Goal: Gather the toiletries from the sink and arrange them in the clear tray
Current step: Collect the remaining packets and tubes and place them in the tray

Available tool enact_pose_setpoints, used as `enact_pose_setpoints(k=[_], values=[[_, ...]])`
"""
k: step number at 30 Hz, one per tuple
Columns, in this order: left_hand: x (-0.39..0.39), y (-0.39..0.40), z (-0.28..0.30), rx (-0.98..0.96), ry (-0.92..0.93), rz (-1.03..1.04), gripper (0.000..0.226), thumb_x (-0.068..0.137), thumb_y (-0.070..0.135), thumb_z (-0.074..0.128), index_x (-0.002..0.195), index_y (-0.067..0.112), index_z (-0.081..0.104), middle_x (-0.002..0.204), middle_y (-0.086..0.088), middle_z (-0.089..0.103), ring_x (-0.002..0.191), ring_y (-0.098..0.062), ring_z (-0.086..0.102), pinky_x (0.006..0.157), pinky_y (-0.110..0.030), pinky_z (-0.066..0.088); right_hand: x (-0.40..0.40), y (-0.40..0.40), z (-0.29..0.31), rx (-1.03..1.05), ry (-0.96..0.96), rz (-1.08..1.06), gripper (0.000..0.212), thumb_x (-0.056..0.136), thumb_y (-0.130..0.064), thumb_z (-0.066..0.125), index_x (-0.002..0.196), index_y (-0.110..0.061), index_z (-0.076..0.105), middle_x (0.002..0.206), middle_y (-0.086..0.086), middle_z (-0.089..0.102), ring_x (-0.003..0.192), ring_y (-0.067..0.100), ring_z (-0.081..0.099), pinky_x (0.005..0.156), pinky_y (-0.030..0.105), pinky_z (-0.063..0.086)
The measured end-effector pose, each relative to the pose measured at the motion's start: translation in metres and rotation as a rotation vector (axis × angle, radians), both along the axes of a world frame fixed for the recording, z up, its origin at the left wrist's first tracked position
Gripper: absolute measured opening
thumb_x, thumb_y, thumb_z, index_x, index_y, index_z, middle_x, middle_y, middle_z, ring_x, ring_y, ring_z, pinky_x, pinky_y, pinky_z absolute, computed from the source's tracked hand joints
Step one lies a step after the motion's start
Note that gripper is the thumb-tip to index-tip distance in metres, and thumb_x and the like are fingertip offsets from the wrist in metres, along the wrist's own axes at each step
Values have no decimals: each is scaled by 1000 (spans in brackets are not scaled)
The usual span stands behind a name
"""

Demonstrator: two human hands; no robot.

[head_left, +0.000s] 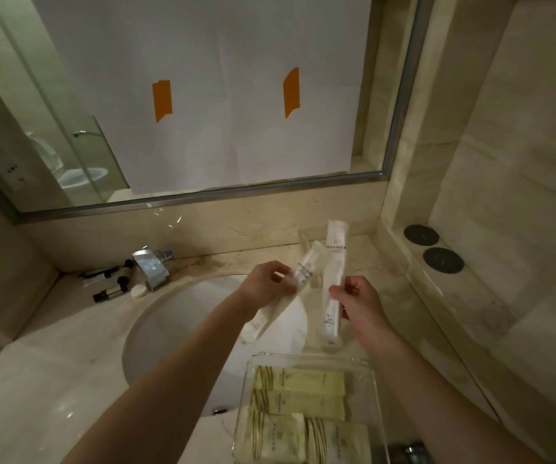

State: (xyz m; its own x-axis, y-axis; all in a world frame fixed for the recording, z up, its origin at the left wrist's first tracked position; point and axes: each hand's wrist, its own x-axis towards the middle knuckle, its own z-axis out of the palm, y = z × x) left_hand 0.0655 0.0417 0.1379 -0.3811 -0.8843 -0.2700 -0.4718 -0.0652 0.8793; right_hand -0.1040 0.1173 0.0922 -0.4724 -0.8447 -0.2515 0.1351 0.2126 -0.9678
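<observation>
My left hand [271, 283] grips a long white wrapped packet [298, 279], held tilted above the white sink basin [176, 333]. My right hand [357, 301] grips a second long white packet [333, 269], held nearly upright over the counter. The clear tray [375, 390] sits at the near right of the basin, holding several pale yellow sachets [300, 383] laid flat. Both packets hang just beyond the tray's far edge.
A chrome tap [151, 267] stands behind the basin. Small dark-capped bottles [110, 291] and a round white soap [139, 291] lie left of it on the marble counter [52, 380]. Two dark round discs [432, 249] sit on the right ledge. A paper-covered mirror [203, 95] rises behind.
</observation>
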Motion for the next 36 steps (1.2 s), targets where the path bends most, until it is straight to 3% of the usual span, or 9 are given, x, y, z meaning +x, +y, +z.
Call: enact_pose_setpoints(k=[5,8,11,17,22,30,33,36], values=[[-6,10,-29,-25,-259,-259,35,79,6,71,113,11,64,92,-9,65,77,-20,59,70,-29,50,-18,20,-6,63,87,-42,24,83,-2,64,104,-12,57,92,5,67,80,21,67,66,32,54],[-15,20,-51,-12,-365,-366,38,79,6,71,114,17,64,98,-9,63,80,-19,58,65,-22,47,-28,36,-14,105,181,-103,15,83,-4,63,96,-10,60,93,9,68,82,25,66,63,28,50],[-25,30,-75,-45,-491,-482,39,80,10,71,117,17,63,112,-11,63,88,-18,56,79,-25,46,-40,55,-23,137,203,-174,12,84,-7,62,96,-9,59,95,8,66,86,26,64,64,29,49],[-42,53,-108,-88,-617,-621,36,87,8,57,122,17,62,128,-10,59,114,-26,57,92,-28,45,-54,77,-40,206,189,-174,16,85,-6,63,99,-8,55,100,11,65,89,28,65,72,36,55],[-47,69,-132,-252,-708,-610,35,88,9,52,118,24,63,122,-6,61,110,-24,59,95,-33,49,-53,85,-54,233,193,-177,11,84,-5,63,92,-7,56,95,14,67,88,29,67,76,42,58],[-40,76,-137,-595,-728,-555,33,86,13,58,119,17,55,116,-7,54,108,-26,54,90,-37,49,-37,79,-65,265,99,-128,16,84,-2,61,100,-2,56,99,15,66,87,28,68,74,44,59],[-33,69,-131,-615,-730,-512,39,84,8,57,121,18,54,118,-7,56,106,-26,56,87,-35,47,-28,76,-67,283,39,-109,20,85,-1,61,104,-1,55,106,16,64,94,30,66,78,45,59],[-18,61,-127,-518,-770,-504,30,88,9,51,114,21,59,115,-5,60,104,-24,59,84,-34,47,-16,74,-68,276,-33,-93,23,86,1,60,108,-4,54,104,14,63,91,28,64,71,38,57]])
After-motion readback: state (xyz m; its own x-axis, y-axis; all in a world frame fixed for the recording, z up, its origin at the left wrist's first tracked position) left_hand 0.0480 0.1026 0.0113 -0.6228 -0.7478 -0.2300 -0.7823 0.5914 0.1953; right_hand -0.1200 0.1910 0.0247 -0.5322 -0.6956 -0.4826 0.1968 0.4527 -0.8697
